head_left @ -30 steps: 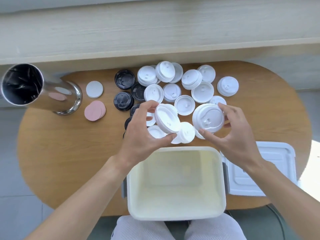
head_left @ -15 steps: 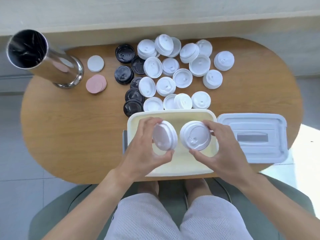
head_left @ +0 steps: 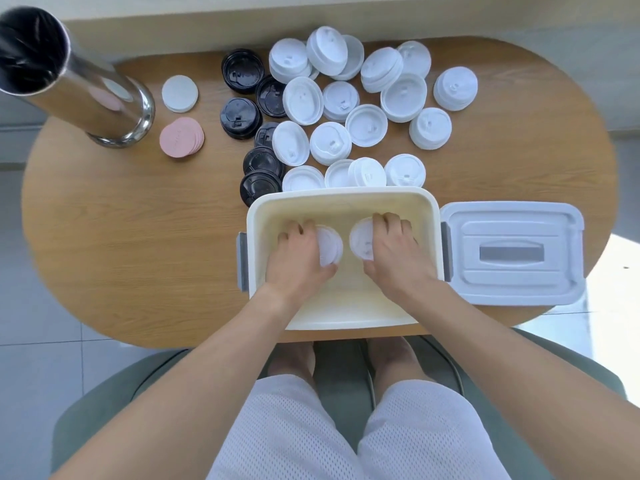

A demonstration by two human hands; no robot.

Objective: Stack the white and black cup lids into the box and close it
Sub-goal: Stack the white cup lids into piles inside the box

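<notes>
The open cream box [head_left: 429,209] stands at the table's near edge. Both my hands reach down inside it. My left hand [head_left: 298,261] grips a stack of white lids [head_left: 330,249] low in the box. My right hand [head_left: 394,254] grips a second stack of white lids [head_left: 360,239] beside it. The two stacks lie close together but apart. Several loose white lids [head_left: 365,125] and several black lids [head_left: 240,117] are spread on the table beyond the box. The box's grey-white cover [head_left: 512,252] lies flat to the right of the box.
A tall steel canister [head_left: 79,81] stands at the far left. Next to it lie a white disc stack [head_left: 180,93] and a pink disc stack [head_left: 181,136]. The oval wooden table [head_left: 138,237] has bare wood at the left. My knees and a green seat are below.
Both hands carried their white lid stacks from above the pile back over the box and lowered them deep into it. The view tilted down toward the box.
</notes>
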